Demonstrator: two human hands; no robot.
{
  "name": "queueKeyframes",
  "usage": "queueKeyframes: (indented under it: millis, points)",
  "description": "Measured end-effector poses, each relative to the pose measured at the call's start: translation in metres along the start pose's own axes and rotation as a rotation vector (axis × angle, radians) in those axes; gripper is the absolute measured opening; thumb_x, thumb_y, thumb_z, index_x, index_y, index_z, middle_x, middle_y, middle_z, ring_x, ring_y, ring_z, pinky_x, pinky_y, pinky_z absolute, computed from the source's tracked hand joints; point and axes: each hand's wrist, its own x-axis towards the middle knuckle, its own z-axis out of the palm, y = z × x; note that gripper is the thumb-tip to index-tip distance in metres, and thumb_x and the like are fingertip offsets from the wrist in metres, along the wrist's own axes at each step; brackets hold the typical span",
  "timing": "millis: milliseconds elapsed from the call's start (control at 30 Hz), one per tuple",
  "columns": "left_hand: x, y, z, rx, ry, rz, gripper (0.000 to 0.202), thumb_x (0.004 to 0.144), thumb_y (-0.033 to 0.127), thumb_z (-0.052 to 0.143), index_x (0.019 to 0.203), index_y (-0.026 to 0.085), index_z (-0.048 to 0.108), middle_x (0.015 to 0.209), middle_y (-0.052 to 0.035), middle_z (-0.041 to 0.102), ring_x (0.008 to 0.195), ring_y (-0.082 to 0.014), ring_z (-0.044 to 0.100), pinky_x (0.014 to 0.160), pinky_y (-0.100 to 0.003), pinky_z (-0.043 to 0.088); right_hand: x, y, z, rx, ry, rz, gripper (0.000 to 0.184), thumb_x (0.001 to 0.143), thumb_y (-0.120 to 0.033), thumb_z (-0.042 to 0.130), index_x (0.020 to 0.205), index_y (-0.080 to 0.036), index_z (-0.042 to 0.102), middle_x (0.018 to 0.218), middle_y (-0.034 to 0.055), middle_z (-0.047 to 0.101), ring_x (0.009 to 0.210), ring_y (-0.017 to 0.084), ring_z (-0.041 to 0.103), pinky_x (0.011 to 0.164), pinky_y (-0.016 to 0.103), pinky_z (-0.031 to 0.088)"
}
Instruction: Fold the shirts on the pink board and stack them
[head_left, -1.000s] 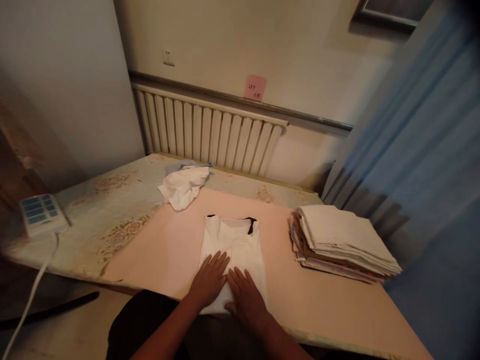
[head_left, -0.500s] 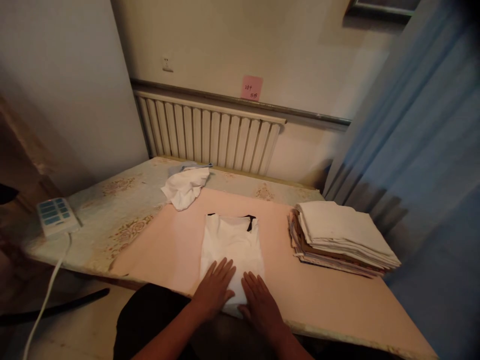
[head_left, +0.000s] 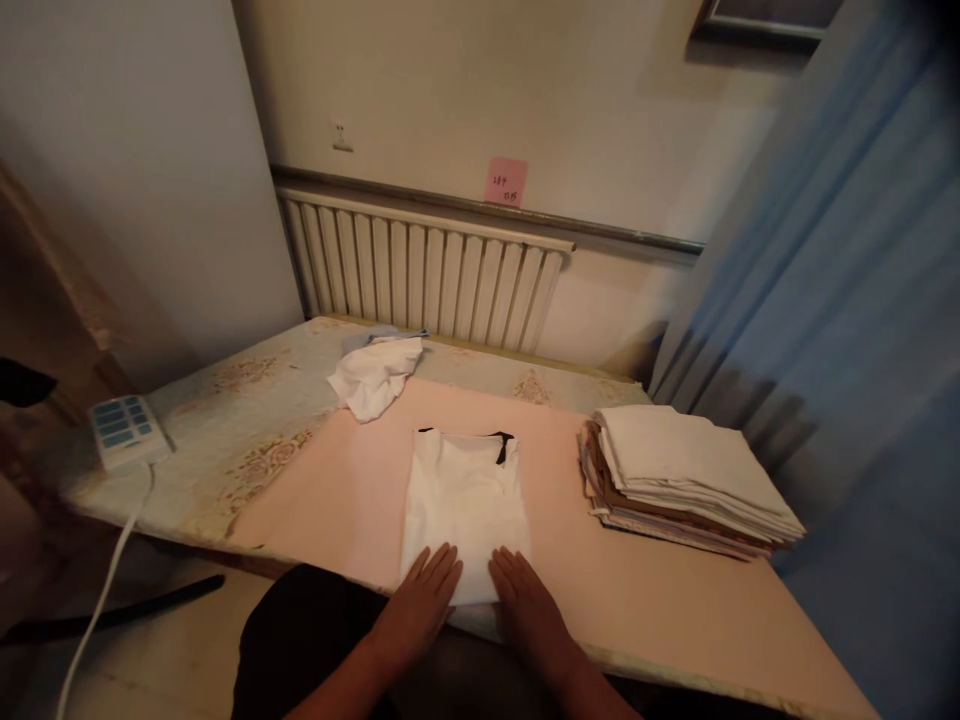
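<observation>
The white shirt (head_left: 465,500) is right at the table (head_left: 652,610)'s near edge, left hand (head_left: 420,602) and right hand (head_left: 527,605) laid flat on its near end, gripping nothing, probably just keeping the cloth smooth.

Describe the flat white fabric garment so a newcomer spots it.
On the floral-patterned table, find the pale pink sheet. At its near edge, under the left hand and right hand, lies the white garment. Black trim marks its far end; the crumpled white cloth shows none.
</observation>
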Motion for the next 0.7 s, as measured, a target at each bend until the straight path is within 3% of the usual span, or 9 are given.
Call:
queueKeyframes:
  millis: [167,333,467,700]
  points:
    - [-0.019,-0.022,0.003,-0.028,0.051,0.023,0.068,0.084,0.001,0.039,0.148,0.020,0.028,0.148,-0.0126,0.042,0.141,-0.0257,0.031,0.112,-0.048,0.035,0.001,0.018,-0.020,0.093,-0.047,-0.072,0.072,0.071,-0.002,0.044,0.141,-0.018,0.041,0.141,0.0097,0.050,0.134,0.023,0.041,0.109,0.046,0.041]
    - [-0.027,-0.049,-0.012,-0.136,0.060,0.088,0.074,0.085,0.003,0.039,0.151,0.028,0.018,0.148,-0.0073,0.044,0.137,-0.0232,0.038,0.110,-0.045,0.039,0.005,0.044,-0.040,0.168,-0.093,-0.188,0.058,0.080,-0.013,0.048,0.138,-0.016,0.046,0.141,0.0108,0.050,0.137,0.022,0.038,0.110,0.045,0.040]
    - [-0.028,-0.065,-0.026,-0.210,0.043,0.092,0.079,0.084,0.007,0.044,0.152,0.030,0.012,0.151,-0.0044,0.039,0.137,-0.0230,0.038,0.111,-0.044,0.038,0.013,0.057,-0.044,0.167,-0.069,-0.215,0.055,0.082,-0.018,0.052,0.137,-0.016,0.047,0.138,0.0131,0.053,0.136,0.023,0.039,0.109,0.047,0.040]
    - [-0.015,-0.080,-0.030,-0.196,0.054,0.067,0.082,0.080,0.003,0.041,0.152,0.032,0.013,0.150,-0.0028,0.041,0.136,-0.0213,0.039,0.113,-0.044,0.036,0.033,0.070,-0.043,0.127,-0.047,-0.287,0.063,0.081,-0.006,0.042,0.143,-0.018,0.039,0.144,0.0111,0.046,0.141,0.023,0.030,0.112,0.051,0.034]
